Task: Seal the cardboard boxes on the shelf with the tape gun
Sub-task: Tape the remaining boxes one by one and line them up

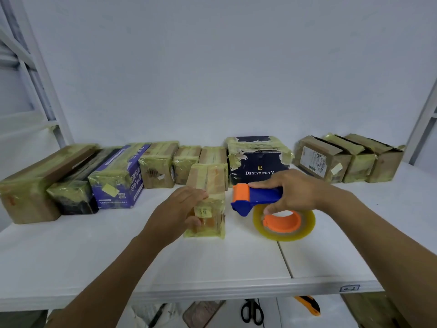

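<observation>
**While the small box is steadied, the tape gun is held ready beside it**

Where it stands on the white shelf [212,263], the small cardboard box [212,178], already wrapped in yellowish clear tape, is gripped at its near end by the left hand [176,209]. The fingers are laid over the top edge and the thumb is set against the front face. The box is placed forward of the row of taped boxes [156,166], which is ranged along the wall from 9 o'clock to 3 o'clock.

At 3 o'clock of the box, just beside it, the blue plastic tape gun [260,197] with its orange roller is grasped by the handle in the right hand [290,192]. The thumb is set at the orange core of the clear tape roll [305,230]. Whether the roller touches the box cannot be told.

The step in hand is judged to be the bringing of the gun to this box, before a strip is laid. For the next move, the tape's free end must be pressed onto the box. The gun must then be drawn along the seam while the box is held against sliding, and the strip cut at the blade.
</observation>
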